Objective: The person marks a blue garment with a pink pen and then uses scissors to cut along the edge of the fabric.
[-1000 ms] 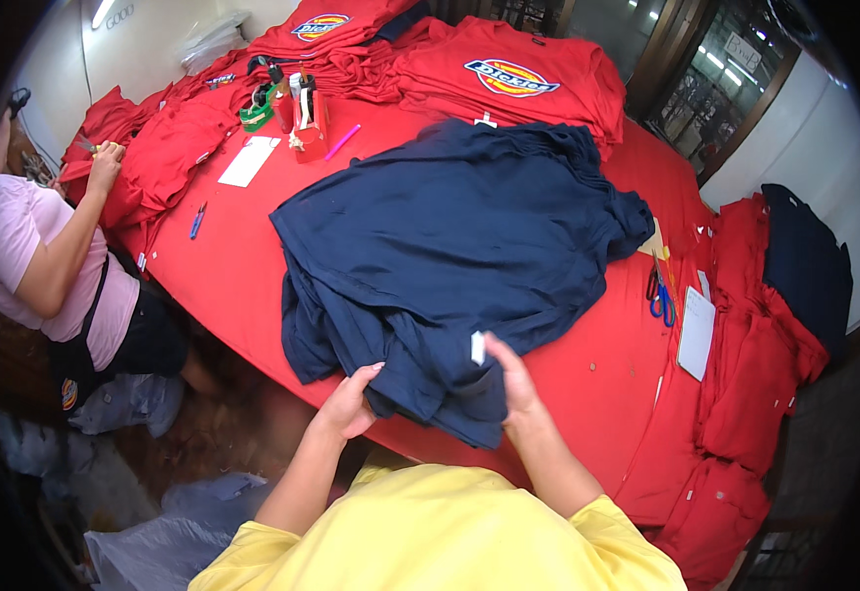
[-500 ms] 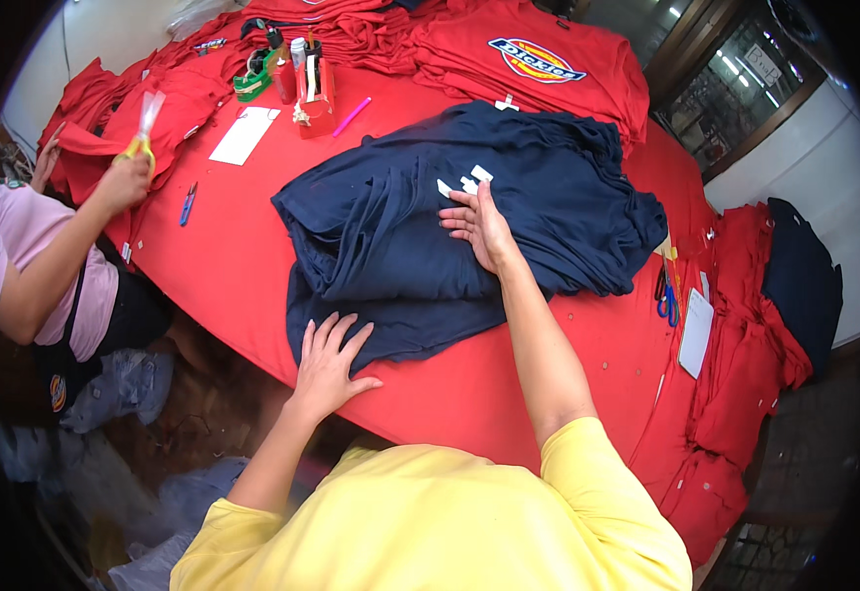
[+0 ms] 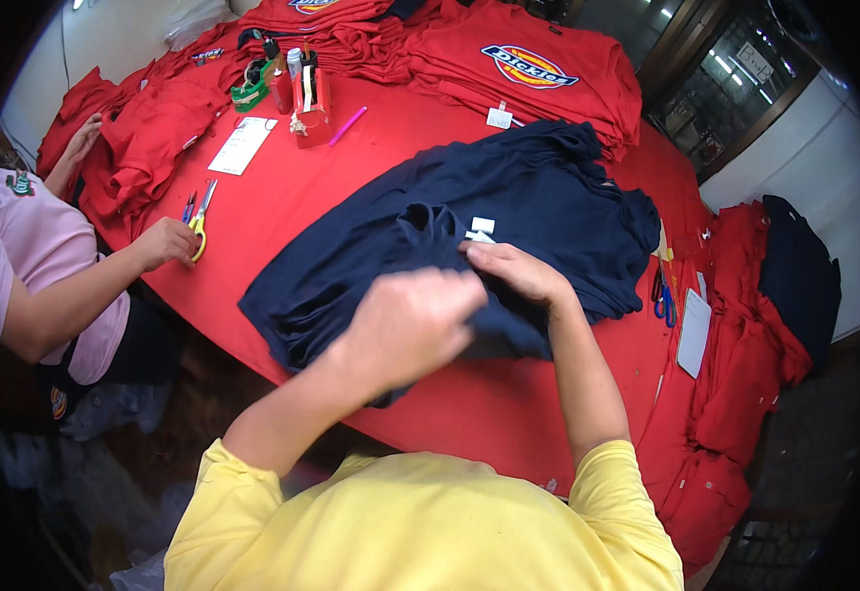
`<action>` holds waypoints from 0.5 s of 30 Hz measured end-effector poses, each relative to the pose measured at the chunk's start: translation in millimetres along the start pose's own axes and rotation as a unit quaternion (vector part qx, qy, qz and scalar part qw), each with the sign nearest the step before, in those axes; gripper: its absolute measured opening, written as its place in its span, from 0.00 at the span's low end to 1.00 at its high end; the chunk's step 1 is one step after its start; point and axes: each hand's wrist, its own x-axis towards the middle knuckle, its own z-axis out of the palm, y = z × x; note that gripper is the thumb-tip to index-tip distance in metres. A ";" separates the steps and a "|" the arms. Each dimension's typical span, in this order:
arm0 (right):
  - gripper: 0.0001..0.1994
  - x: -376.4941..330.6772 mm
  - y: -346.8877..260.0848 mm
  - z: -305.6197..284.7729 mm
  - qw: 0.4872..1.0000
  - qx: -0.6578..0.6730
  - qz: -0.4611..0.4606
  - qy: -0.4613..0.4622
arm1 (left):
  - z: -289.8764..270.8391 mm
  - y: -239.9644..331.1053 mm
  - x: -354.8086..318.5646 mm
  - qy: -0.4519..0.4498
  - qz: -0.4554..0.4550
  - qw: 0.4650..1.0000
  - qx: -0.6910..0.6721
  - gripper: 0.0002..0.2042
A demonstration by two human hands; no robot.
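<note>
Navy blue garments point(image 3: 538, 197) lie in a rumpled heap across the red-covered table before me. Small white labels point(image 3: 483, 226) show near the heap's middle. My right hand point(image 3: 520, 273) is at the labels, its fingers closed on the navy cloth there; its fingertips are partly hidden. Over the near part of the heap, my left hand point(image 3: 415, 320) is smeared by motion. It looks curled, but whether it grips any cloth cannot be made out. Loose navy cloth bunches up just below and between both hands.
A co-worker's hand point(image 3: 169, 243) at the left is by yellow-handled scissors point(image 3: 201, 236). Farther back stand a red holder point(image 3: 314, 118), a green tape dispenser point(image 3: 250, 91) and stacked red shirts point(image 3: 587, 84). Blue-handled scissors point(image 3: 664, 300) and a white card point(image 3: 694, 333) lie right.
My left hand has lifted from the heap's near edge and swung right, toward my right hand. My right hand has closed by the labels. The near cloth has shifted. The co-worker's scissors are down on the table.
</note>
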 end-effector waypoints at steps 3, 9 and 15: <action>0.18 26.2 8.1 -28.7 0.962 -0.252 0.020 0.107 | 21.6 -62.6 19.3 0.038 -0.113 0.981 0.152 0.10; 0.13 151.1 -60.9 -31.1 0.908 -0.311 -0.129 0.249 | 45.8 -186.5 -6.6 -0.051 -0.405 0.911 -0.053 0.19; 0.14 325.0 -16.4 -43.3 0.933 -0.317 0.020 0.168 | 81.3 -207.0 -2.7 -0.023 -0.424 0.885 -0.188 0.24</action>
